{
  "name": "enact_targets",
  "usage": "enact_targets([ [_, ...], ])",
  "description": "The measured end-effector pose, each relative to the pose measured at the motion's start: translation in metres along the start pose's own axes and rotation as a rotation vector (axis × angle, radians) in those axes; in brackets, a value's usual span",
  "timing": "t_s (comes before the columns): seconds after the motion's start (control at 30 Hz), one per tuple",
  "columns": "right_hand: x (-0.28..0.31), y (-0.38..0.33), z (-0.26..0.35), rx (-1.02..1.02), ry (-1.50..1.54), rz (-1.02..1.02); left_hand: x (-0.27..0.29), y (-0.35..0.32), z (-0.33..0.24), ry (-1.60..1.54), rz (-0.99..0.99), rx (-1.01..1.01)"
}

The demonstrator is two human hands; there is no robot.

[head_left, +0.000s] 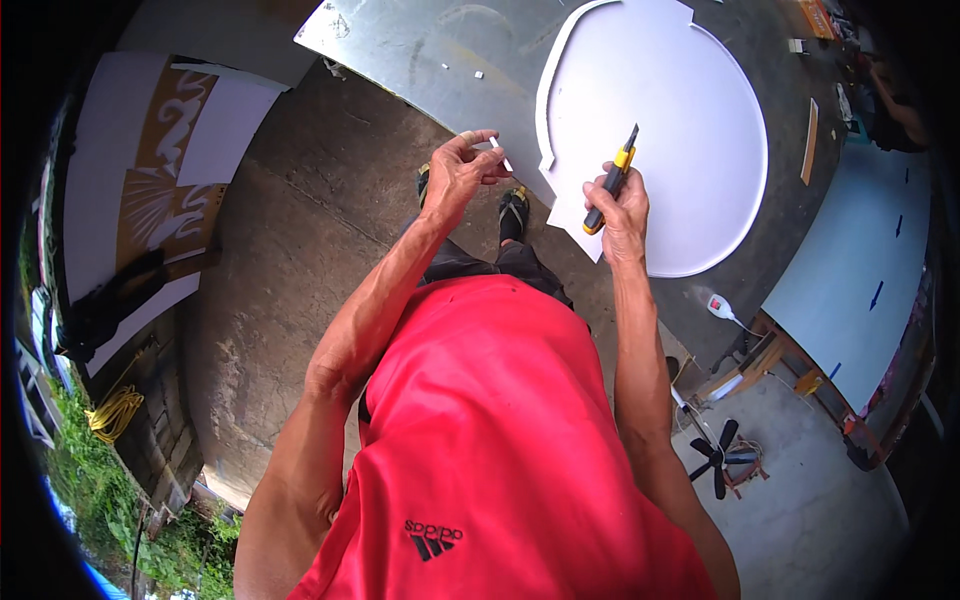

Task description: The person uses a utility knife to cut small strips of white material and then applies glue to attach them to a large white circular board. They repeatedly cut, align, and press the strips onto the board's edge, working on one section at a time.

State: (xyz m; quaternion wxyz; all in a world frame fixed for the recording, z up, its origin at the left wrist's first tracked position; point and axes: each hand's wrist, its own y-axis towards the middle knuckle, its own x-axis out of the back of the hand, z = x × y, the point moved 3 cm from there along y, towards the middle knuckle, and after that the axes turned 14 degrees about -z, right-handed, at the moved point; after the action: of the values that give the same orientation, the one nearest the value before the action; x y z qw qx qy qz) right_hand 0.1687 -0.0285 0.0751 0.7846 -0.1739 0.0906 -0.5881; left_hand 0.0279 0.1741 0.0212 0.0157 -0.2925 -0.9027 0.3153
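Red shirt closest. Right hand clamped round yellow-black utility knife, blade up. Left hand pinching small white strip between fingertips. Beyond, on concrete floor: round white board overlapping metal sheet.

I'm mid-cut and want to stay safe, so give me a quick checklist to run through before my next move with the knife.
1. Yellow and black utility knife gripped firmly in right hand: ok.
2. Blade pointing away from the body: ok.
3. Left hand apart from the blade, pinching a small white offcut strip: ok.
4. Large round white foam board lying flat on the grey metal sheet: ok.
5. Blade extended or locked: cannot tell.
6. Sandalled feet close to the board edge: not ok.
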Motion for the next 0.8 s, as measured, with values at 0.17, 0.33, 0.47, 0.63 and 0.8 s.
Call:
enact_targets([
  [0.17, -0.066, -0.02, -0.003, -0.016, -0.148, -0.004, -0.005, 0.013, -0.013, 0.015, 0.051, -0.032],
  [0.33, -0.098, -0.018, -0.016, -0.022, -0.08, 0.016, -0.001, 0.01, -0.036, 0.079, 0.067, -0.094],
  [0.47, -0.111, -0.017, -0.031, -0.074, 0.033, 0.015, 0.012, 0.015, -0.041, 0.087, 0.062, -0.058],
  [0.63, -0.125, -0.02, -0.041, -0.142, 0.054, 0.011, 0.025, 0.018, -0.04, 0.166, 0.077, -0.126],
  [0.8, -0.131, -0.029, -0.036, -0.161, -0.15, -0.018, 0.032, 0.034, -0.027, 0.494, -0.093, -0.529],
])
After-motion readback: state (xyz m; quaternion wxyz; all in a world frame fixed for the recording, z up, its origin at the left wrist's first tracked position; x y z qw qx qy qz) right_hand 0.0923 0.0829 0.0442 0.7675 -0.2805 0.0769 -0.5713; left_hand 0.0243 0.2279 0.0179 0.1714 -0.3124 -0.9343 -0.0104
